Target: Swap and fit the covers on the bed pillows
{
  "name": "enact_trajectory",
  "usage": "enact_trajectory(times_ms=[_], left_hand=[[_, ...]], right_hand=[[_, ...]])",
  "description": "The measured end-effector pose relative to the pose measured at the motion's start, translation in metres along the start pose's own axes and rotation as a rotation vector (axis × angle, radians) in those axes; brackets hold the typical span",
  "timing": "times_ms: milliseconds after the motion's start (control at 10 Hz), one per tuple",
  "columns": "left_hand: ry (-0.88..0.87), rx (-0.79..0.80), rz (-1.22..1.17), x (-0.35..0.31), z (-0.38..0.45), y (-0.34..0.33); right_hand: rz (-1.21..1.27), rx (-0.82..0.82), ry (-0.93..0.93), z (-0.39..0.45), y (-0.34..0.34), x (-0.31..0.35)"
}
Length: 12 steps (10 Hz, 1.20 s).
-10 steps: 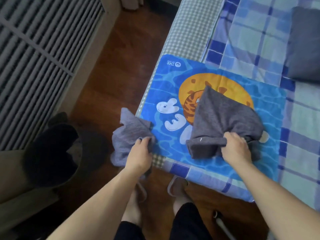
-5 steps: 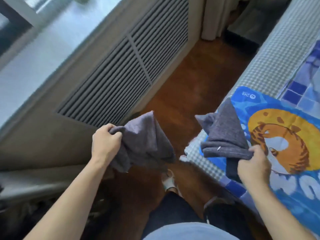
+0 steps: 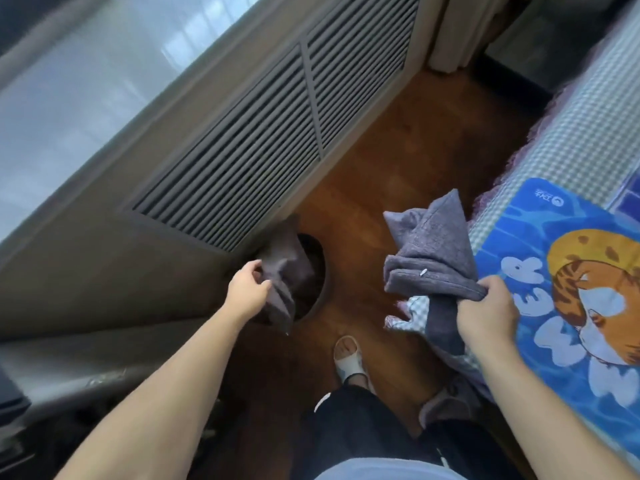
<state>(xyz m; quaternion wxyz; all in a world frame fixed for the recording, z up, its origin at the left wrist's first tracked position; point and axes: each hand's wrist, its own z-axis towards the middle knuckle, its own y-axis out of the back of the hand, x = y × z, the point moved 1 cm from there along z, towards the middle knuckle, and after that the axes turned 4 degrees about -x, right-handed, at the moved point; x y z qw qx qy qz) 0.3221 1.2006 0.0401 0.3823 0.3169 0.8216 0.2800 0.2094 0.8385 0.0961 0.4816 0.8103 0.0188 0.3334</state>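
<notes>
Two grey pillow covers are in view. My left hand (image 3: 247,294) grips one grey cover (image 3: 282,271), which hangs over a dark round basket (image 3: 320,271) on the floor by the wall. My right hand (image 3: 486,311) is shut on the second grey cover (image 3: 433,252), a bunched one with a small zip pull, held in the air beside the bed's corner. A blue cartoon-tiger mat (image 3: 568,289) lies on the bed at the right.
A slatted vent panel (image 3: 270,133) runs along the wall under a window. The wooden floor (image 3: 408,168) lies between wall and bed. The bed's checked sheet (image 3: 571,133) edges the right side. My slippered foot (image 3: 348,356) stands below the hands.
My view has swung left from the bed to the wall. My left hand carried its cover down over the basket. My right hand has lifted its cover off the bed.
</notes>
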Motion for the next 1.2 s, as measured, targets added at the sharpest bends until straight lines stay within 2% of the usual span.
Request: enact_trajectory(times_ms=[100, 200, 300, 400, 500, 600, 700, 800, 900, 1000, 1100, 1200], left_hand=[[0.039, 0.155, -0.294, -0.020, -0.036, -0.027], [0.375, 0.645, -0.755, -0.051, -0.099, -0.053], [0.584, 0.706, -1.022, -0.052, -0.128, -0.074], [0.633, 0.306, -1.038, -0.024, -0.109, -0.074], [0.640, 0.078, -1.002, 0.012, -0.080, -0.050], [0.729, -0.021, -0.871, 0.053, -0.037, -0.024], [0.905, 0.025, -0.735, 0.081, 0.010, -0.008], [0.859, 0.072, -0.818, 0.087, 0.042, -0.015], [0.816, 0.043, -0.900, 0.088, 0.066, -0.044], [0.749, -0.032, -0.857, 0.097, 0.092, -0.083], [0.633, -0.121, -0.557, 0.098, 0.082, -0.107], [0.575, -0.044, -0.462, 0.104, 0.049, -0.135]], right_hand=[[0.032, 0.080, -0.009, -0.017, -0.021, 0.020], [0.130, 0.216, -0.071, -0.051, -0.053, 0.040], [0.335, 0.429, -0.224, -0.093, -0.081, 0.059], [0.289, 0.676, -0.191, -0.117, -0.101, 0.068], [0.340, 1.020, -0.126, -0.125, -0.106, 0.062], [0.200, 0.953, -0.026, -0.120, -0.098, 0.044], [0.248, 0.870, -0.134, -0.113, -0.095, 0.012], [0.270, 0.785, -0.207, -0.107, -0.102, -0.015], [0.297, 0.727, -0.246, -0.098, -0.118, -0.030], [0.307, 0.696, -0.232, -0.085, -0.137, -0.032], [0.318, 0.692, -0.214, -0.074, -0.150, -0.029], [0.331, 0.679, -0.270, -0.074, -0.146, -0.030]])
